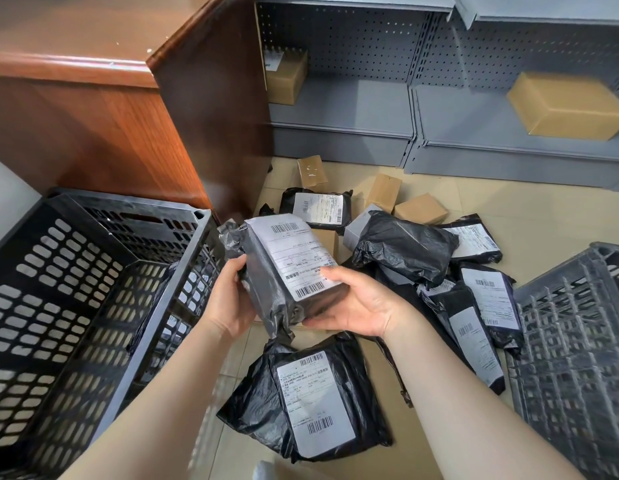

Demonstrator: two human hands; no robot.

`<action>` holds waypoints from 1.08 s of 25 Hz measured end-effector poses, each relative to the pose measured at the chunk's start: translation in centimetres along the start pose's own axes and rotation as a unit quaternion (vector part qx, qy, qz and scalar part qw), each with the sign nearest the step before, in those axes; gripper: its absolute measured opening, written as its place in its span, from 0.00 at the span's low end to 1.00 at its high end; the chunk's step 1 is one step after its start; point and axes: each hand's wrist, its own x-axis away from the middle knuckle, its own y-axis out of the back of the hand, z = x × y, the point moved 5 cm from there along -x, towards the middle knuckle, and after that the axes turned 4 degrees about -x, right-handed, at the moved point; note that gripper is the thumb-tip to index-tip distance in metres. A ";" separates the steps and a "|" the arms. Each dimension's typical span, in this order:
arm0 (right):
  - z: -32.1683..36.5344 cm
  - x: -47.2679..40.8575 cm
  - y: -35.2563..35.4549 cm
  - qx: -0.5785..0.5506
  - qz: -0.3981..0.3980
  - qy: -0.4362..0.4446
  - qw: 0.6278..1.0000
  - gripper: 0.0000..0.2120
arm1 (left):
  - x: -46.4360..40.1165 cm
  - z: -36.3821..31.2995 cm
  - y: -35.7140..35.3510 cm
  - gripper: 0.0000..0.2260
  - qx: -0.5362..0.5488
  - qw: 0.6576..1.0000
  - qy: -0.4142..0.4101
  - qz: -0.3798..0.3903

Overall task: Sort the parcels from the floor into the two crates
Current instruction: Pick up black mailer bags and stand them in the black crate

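Observation:
I hold a black plastic-wrapped parcel [287, 271] with a white barcode label above the floor, label facing up. My left hand [228, 301] grips its left edge and my right hand [356, 303] cups its lower right end with the thumb on the label. A black perforated crate [93, 285] stands at the left, its near wall just beside the parcel. A second dark crate [574, 344] stands at the right edge. Several black bagged parcels [311, 400] and small cardboard boxes [420, 207] lie on the tiled floor between the crates.
A wooden counter [121, 109] rises behind the left crate. Grey metal shelving [370, 98] runs along the back, with a cardboard box [567, 105] on the right shelf and another [287, 77] on the left shelf. Bare tile shows at the back right.

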 end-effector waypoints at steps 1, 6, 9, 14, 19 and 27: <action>0.2 0.0 0.1 0.006 -0.022 0.026 0.999 0.18 | -0.2 -0.1 0.1 0.19 -0.038 0.999 -0.006 -0.006; 0.5 -0.9 0.3 0.008 -0.097 0.133 0.986 0.24 | -0.2 -0.3 1.0 0.31 -0.154 0.987 -0.015 -0.051; -0.1 -1.8 -0.2 0.007 -0.140 0.188 0.972 0.27 | 0.8 -0.3 0.2 0.33 -0.227 0.973 -0.041 -0.028; -1.6 -3.6 -2.6 0.026 -0.160 0.202 0.966 0.28 | 2.2 -0.9 -0.9 0.20 -0.250 0.964 -0.092 -0.023; -2.7 -4.4 -3.4 0.132 -0.146 0.139 0.971 0.39 | 3.1 -2.3 0.0 0.17 -0.248 0.960 -0.118 -0.053; -0.8 -4.9 -7.3 0.271 -0.153 0.188 0.932 0.23 | 6.7 -9.1 5.4 0.14 -0.240 0.947 -0.178 -0.118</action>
